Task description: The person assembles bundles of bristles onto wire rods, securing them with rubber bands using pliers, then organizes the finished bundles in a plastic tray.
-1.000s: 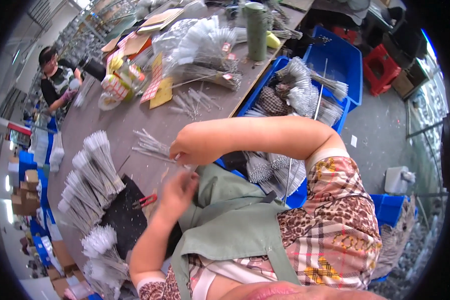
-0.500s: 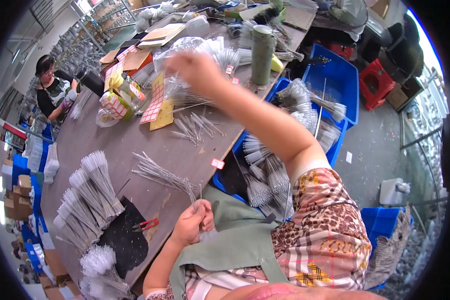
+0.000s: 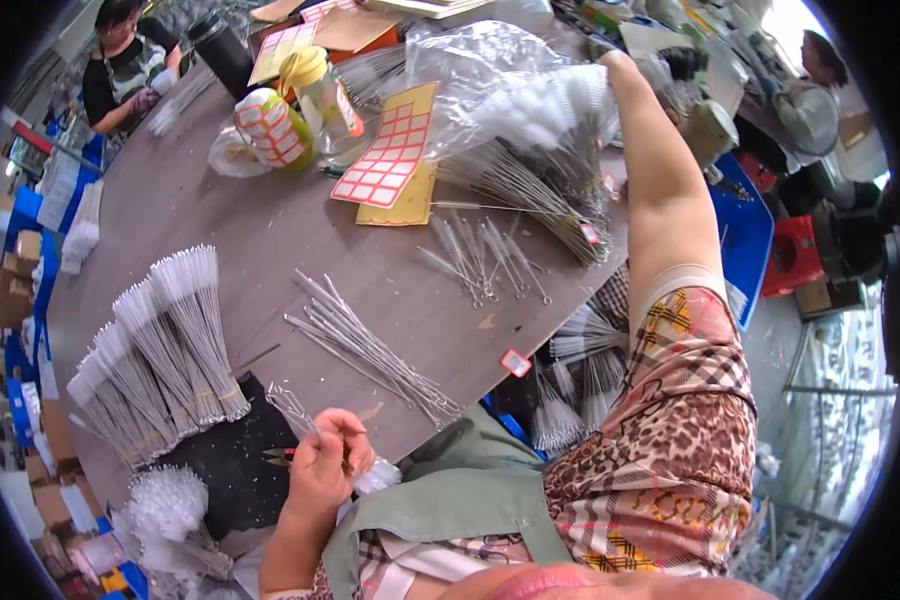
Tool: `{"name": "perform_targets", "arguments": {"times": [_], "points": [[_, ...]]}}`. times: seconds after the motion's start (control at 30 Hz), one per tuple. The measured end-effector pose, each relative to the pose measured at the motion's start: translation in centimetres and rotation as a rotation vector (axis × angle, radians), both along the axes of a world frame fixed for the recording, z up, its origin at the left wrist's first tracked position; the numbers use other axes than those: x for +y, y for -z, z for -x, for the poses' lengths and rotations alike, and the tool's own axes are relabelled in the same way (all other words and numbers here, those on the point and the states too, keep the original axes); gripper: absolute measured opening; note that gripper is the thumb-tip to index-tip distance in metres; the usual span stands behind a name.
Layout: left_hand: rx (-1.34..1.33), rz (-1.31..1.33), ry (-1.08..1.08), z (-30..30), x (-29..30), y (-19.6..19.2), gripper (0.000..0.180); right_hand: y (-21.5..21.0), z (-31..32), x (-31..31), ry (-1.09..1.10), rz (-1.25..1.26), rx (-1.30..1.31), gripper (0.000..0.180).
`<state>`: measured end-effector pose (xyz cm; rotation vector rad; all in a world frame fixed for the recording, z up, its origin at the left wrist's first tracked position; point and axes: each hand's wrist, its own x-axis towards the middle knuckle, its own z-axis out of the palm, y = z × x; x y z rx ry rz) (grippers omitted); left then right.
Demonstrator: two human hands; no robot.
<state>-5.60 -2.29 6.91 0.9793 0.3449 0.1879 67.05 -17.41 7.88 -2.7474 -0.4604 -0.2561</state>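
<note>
**Right hand buried in the brush bag**

Head view: I cannot tell how my right hand's (image 3: pixel 610 72) fingers sit (the clear bag (image 3: pixel 490 70) of white-tipped brushes (image 3: pixel 535 110) hides them). My left hand (image 3: pixel 328 462) pinches thin wire brushes (image 3: pixel 295 408) near my lap. Since half a second ago, the right arm has stretched farther.

Left hand (image 3: pixel 328 462) pinching thin wire brushes (image 3: pixel 295 408) near bench (image 3: pixel 270 230) edge; right hand (image 3: pixel 610 75) reaching far into clear plastic bag (image 3: pixel 490 70) of white-tipped brushes; loose wire pile (image 3: pixel 370 345) lying between.
</note>
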Motion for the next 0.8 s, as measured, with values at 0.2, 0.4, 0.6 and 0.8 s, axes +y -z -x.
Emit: {"name": "perform_targets", "arguments": {"times": [0.2,0.4,0.6,0.8], "points": [[0.098,-0.029,-0.037,-0.1,0.7,0.4,0.043,2.6,-0.7,2.8,-0.085,0.040,0.053,0.023],[0.118,-0.066,-0.041,-0.6,0.9,0.9,0.042,3.2,-0.8,3.3,-0.124,0.059,0.073,0.026],[0.119,-0.039,-0.075,-1.2,1.2,0.8,0.041,2.6,-1.4,3.9,-0.136,0.059,0.076,0.029],[0.074,0.044,-0.185,-0.6,0.9,0.8,0.030,-1.7,1.1,6.3,-0.025,-0.458,-0.506,0.036]]}}
